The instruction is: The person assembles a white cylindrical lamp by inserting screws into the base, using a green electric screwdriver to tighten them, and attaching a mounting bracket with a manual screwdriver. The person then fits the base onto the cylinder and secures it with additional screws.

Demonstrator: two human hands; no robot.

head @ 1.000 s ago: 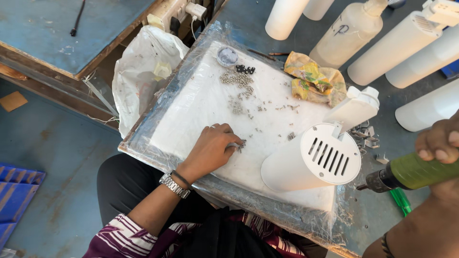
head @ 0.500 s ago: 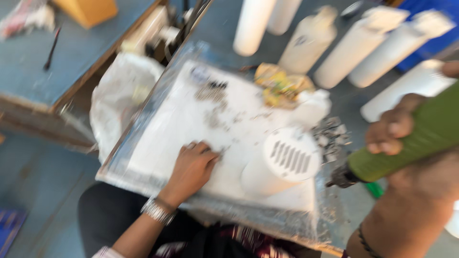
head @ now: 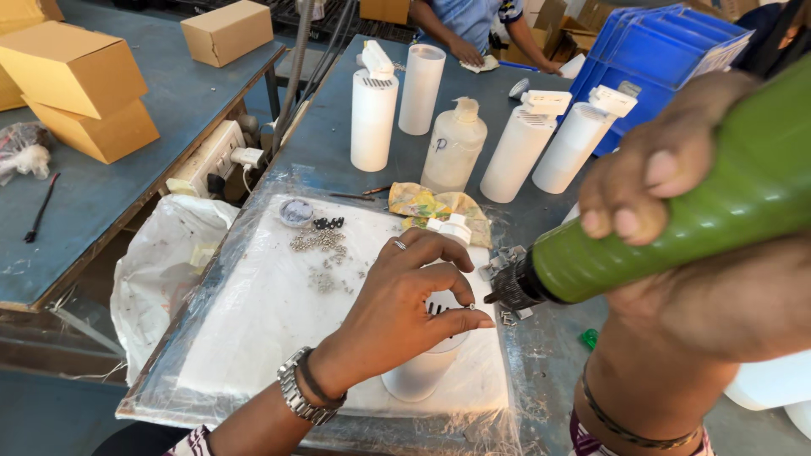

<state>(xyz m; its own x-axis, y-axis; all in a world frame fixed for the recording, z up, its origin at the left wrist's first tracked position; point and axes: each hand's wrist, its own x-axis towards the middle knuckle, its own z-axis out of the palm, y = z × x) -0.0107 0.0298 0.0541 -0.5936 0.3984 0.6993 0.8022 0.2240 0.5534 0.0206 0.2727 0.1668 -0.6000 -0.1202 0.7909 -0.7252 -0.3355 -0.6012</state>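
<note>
Lifted off the screw pile since the earlier frame, left hand now sits over the white plastic cylinder with slotted cap; thumb and forefinger pinch a small silver screw, other fingers loosely curled; right hand wraps shut around green-bodied electric screwdriver, raised just right of the cylinder; loose screws scattered on plastic-wrapped white foam board.

Under the left hand lies a matt white plastic cylinder on glossy crinkled film; beyond its fingers, shiny metal screws. The right hand grips a smooth green plastic driver.
</note>
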